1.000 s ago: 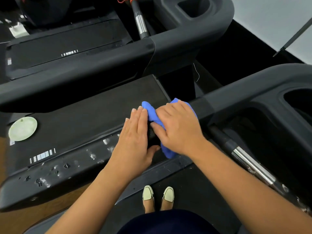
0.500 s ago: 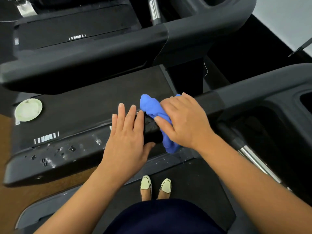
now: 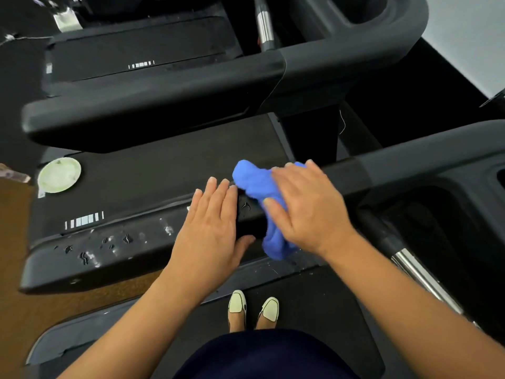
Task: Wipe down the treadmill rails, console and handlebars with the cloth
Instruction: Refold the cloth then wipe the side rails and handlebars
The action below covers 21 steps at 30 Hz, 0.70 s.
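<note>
A blue cloth is bunched over the dark handrail of the treadmill I stand on. My right hand lies on the cloth with its fingers curved over it, pressing it onto the rail. Just left of the cloth, my left hand rests flat on the rail, fingers straight and thumb hooked under the near edge. The rail left of my hands shows worn, chipped patches. Part of the cloth hangs below my right hand.
A second treadmill's handrail and belt lie beyond. A chrome handlebar slopes down at the right beside the console housing. A round pale disc sits at the left. My shoes stand on the belt below.
My right hand and the cloth have shifted slightly along the rail while my left hand stayed flat beside them. The view has tilted a little.
</note>
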{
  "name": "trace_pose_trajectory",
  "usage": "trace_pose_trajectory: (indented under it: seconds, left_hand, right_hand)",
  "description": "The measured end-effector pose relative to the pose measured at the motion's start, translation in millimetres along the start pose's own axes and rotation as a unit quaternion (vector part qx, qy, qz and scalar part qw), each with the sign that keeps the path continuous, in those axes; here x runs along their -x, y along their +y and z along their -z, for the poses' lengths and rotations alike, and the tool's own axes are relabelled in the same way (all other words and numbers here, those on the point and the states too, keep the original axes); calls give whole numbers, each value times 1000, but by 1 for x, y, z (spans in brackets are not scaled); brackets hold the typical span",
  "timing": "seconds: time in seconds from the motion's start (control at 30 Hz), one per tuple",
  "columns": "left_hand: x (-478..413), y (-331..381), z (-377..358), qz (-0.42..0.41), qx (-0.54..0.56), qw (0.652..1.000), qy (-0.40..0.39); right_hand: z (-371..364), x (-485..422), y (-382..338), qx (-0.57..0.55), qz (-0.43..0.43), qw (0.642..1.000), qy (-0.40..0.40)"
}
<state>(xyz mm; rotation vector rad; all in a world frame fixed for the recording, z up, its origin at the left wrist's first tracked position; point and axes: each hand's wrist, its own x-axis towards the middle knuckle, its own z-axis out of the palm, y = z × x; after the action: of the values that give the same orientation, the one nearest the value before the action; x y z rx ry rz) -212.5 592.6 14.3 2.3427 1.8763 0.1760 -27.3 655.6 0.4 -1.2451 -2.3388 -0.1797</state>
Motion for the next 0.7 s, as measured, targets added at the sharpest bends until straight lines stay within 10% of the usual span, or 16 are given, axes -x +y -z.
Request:
trace_pose_trajectory:
  seconds: [0.2,0.43,0.7]
  left_hand:
    - [2,-7,5,-5,-53,999,-1]
    - [1,-11,2,-5,-21,1000,-10]
    - [2,-13,0,-8,-5,1000,-3]
  right_hand:
    - [4,-10,0,6,-113,994,3]
    - [-8,21,1,-19,31,997,72]
    - [-3,10,-11,9,-98,992,83]
